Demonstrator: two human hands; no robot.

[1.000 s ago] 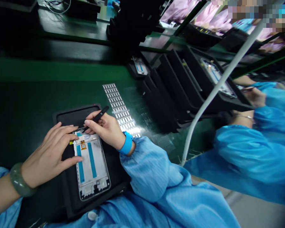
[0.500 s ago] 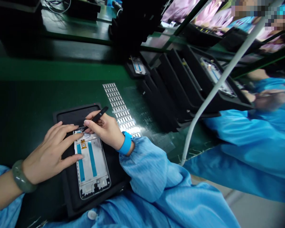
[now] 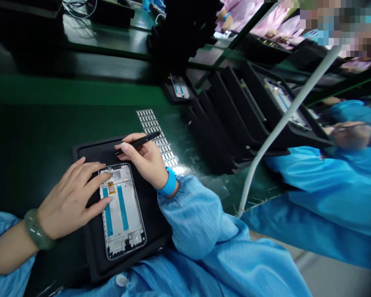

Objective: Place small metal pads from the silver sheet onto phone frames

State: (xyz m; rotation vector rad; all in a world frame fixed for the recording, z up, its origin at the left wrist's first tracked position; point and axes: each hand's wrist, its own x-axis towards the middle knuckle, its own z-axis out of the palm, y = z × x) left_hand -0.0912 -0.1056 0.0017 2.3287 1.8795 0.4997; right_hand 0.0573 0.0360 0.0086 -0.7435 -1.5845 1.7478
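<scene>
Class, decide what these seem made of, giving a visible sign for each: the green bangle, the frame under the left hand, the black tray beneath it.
Bangle: perhaps polished stone or glass; green with glossy highlights.
Frame: probably satin metal, at least its broad plate; silver-grey with a soft sheen.
Tray: matt foam or plastic, unclear which; its surface shows little shine.

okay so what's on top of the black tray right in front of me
A phone frame with two blue strips lies on the black tray. Your left hand covers part of its upper left edge; the tray surface beneath is hidden.
</scene>
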